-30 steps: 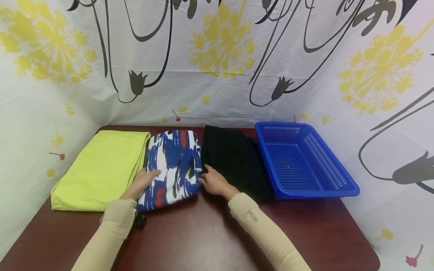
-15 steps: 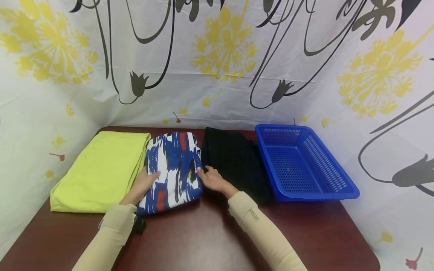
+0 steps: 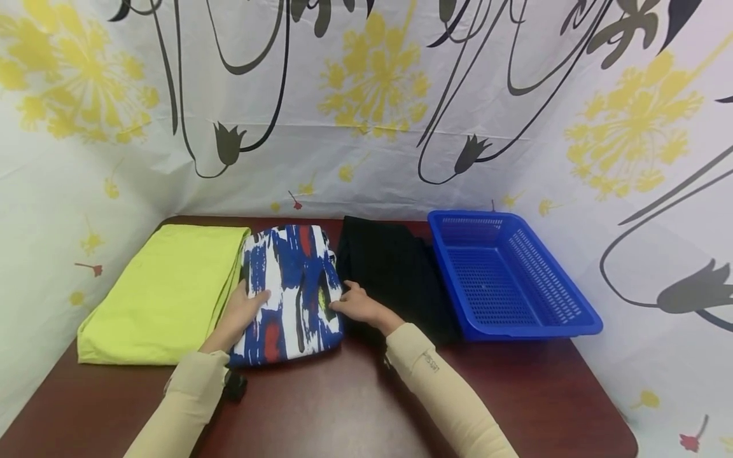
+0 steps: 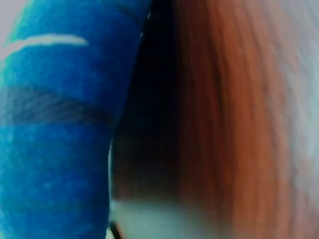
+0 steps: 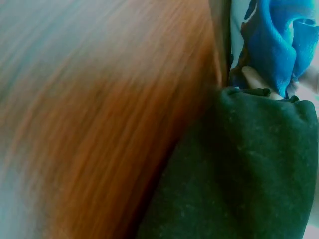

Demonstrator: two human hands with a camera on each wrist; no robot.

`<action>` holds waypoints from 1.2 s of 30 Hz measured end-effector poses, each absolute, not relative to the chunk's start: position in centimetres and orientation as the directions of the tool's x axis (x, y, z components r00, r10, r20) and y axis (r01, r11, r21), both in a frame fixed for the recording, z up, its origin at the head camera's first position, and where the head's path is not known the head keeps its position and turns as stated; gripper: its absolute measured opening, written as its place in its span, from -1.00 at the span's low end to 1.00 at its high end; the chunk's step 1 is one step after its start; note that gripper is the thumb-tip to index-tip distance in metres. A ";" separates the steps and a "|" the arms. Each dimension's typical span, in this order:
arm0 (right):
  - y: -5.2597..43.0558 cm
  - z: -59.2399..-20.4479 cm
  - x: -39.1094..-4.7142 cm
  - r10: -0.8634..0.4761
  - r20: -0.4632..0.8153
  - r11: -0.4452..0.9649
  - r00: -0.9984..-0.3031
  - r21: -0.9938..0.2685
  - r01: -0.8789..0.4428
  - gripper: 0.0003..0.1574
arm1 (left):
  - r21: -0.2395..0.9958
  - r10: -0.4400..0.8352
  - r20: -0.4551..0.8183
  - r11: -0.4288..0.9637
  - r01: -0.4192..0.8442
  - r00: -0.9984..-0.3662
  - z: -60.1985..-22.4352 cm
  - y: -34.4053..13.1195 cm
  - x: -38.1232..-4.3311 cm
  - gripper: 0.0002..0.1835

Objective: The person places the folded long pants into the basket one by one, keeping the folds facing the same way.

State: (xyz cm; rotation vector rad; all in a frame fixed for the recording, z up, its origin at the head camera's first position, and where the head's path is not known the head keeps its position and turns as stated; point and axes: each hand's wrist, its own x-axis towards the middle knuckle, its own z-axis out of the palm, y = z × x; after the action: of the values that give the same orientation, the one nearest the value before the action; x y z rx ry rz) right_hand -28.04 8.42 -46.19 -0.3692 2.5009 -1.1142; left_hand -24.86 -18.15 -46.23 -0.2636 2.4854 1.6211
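Note:
A folded cloth garment [image 3: 291, 273] with blue, white, red and black brush-stroke patches lies mid-table in the head view. My left hand [image 3: 235, 315] grips its left side, thumb on top and the other fingers hidden beneath. At the right edge, my right hand [image 3: 364, 306] pinches the fabric between thumb and fingers. Its blue side [image 4: 55, 149] fills the left part of the left wrist view. In the right wrist view, a bunched blue piece [image 5: 271, 45] of it shows beyond the dark cloth, with a fingertip partly visible.
Folded yellow-green cloth [image 3: 166, 292] lies at the left, close against the patterned garment. A folded black cloth [image 3: 395, 273] lies at the right, beside my right hand. Past it stands a blue plastic basket [image 3: 546, 327] with slotted walls. Behind the dark red table [image 3: 343, 407] hangs a printed sheet.
My right hand has shifted from beside the garment's right edge onto it, thumb now over the fabric. The garment's lower right corner has swung slightly outward. My left hand keeps its grip.

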 end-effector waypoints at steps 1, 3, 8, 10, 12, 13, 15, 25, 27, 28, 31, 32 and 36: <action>8.5 -46.2 -28.1 -0.384 -0.237 0.630 -0.892 -0.774 -0.066 -0.52 | 0.889 -0.056 -0.224 0.397 -0.227 -0.973 -46.1 -18.1 -24.8 -0.11; 8.7 -46.1 -28.2 -0.385 -0.253 0.588 -0.887 -0.809 -0.025 -0.51 | 0.896 -0.050 -0.206 0.390 -0.209 -0.977 -45.6 -17.8 -24.8 -0.11; 9.3 -46.0 -28.3 -0.391 -0.296 0.488 -0.871 -0.869 0.076 -0.45 | 0.907 -0.031 -0.182 0.381 -0.180 -0.983 -44.7 -17.1 -24.6 -0.10; 9.5 -46.0 -28.2 -0.399 -0.303 0.468 -0.866 -0.879 0.092 -0.42 | 0.911 -0.023 -0.176 0.374 -0.172 -0.984 -44.5 -16.9 -24.4 -0.10; 9.6 -45.9 -28.1 -0.405 -0.306 0.454 -0.862 -0.885 0.100 -0.41 | 0.917 -0.018 -0.171 0.363 -0.166 -0.985 -44.4 -16.7 -24.2 -0.14; 9.7 -45.9 -28.1 -0.407 -0.301 0.449 -0.862 -0.888 0.098 -0.42 | 0.920 -0.015 -0.166 0.357 -0.161 -0.986 -44.4 -16.6 -24.1 -0.16; 9.9 -45.8 -28.0 -0.411 -0.297 0.429 -0.862 -0.897 0.105 -0.44 | 0.923 -0.011 -0.160 0.353 -0.154 -0.987 -44.3 -16.4 -24.0 -0.18; 10.1 -44.1 -27.2 -0.416 -0.283 0.311 -0.864 -0.937 0.157 -0.43 | 0.934 -0.003 -0.102 0.343 -0.097 -0.995 -42.6 -15.6 -23.6 -0.24; 9.8 -43.8 -27.0 -0.400 -0.293 0.281 -0.868 -0.941 0.188 -0.37 | 0.935 0.005 -0.092 0.343 -0.084 -0.996 -42.1 -15.5 -23.4 -0.27; 9.6 -43.7 -26.8 -0.398 -0.298 0.256 -0.868 -0.944 0.207 -0.35 | 0.936 0.010 -0.089 0.343 -0.080 -0.996 -42.0 -15.4 -23.3 -0.26; 9.4 -43.3 -26.4 -0.392 -0.308 0.175 -0.867 -0.950 0.259 -0.26 | 0.941 0.012 -0.080 0.330 -0.071 -0.997 -41.3 -15.2 -23.0 -0.27; 9.4 -43.2 -26.3 -0.397 -0.311 0.153 -0.863 -0.950 0.272 -0.24 | 0.942 0.009 -0.079 0.329 -0.072 -0.997 -41.1 -15.1 -22.9 -0.27; 9.5 -42.2 -25.8 -0.434 -0.301 0.080 -0.849 -0.952 0.296 -0.20 | 0.956 0.019 -0.085 0.283 -0.076 -0.996 -40.2 -14.6 -22.4 -0.26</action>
State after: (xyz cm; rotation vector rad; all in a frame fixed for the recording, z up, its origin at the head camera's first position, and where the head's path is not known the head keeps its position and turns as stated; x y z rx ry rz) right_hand -25.83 9.55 -42.22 -0.1353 1.8424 -1.8229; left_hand -22.43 -14.63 -40.23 -0.0549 2.4515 1.8343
